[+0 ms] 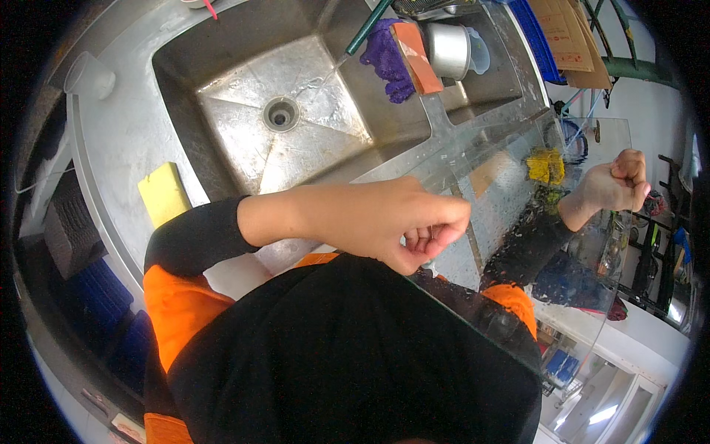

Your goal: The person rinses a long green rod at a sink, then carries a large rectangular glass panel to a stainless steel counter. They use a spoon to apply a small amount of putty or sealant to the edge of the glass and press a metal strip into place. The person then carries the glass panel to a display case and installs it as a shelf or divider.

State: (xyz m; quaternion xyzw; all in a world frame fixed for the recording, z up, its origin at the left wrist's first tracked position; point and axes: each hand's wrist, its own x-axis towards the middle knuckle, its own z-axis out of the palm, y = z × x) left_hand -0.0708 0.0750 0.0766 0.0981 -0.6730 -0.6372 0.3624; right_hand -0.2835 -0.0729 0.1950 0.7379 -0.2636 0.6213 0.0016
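a wet, clear panel [510, 214] stands tilted in front of the person, at the right end of the sink counter, with drops of water scattered over its face. one edge runs close to the black apron [340, 355], and the far edge reaches out to the right.

the left hand [418, 226] is at the panel's near side, its fingers curled in and the thumb laid over them — i cannot tell whether the panel's edge is caught inside that curl. the right hand [617, 185] is at the far edge, fingers folded tightly around it, so it seems to have hold of the panel there; the right forearm shows through the wet surface.

above the left forearm lies a steel sink basin [237, 96] with a round drain [281, 115] in its floor. a green hose [367, 28] points into it from the top, and a thin stream of water leaves its tip. a yellow sponge [163, 194] rests on the counter just beside the left sleeve [200, 244]. a clear cup [90, 76] lies farther up on the left. on the divider to the right sit a purple cloth [388, 61] and an orange block [418, 58] — touching, with a metal pot [449, 52] just beside them.
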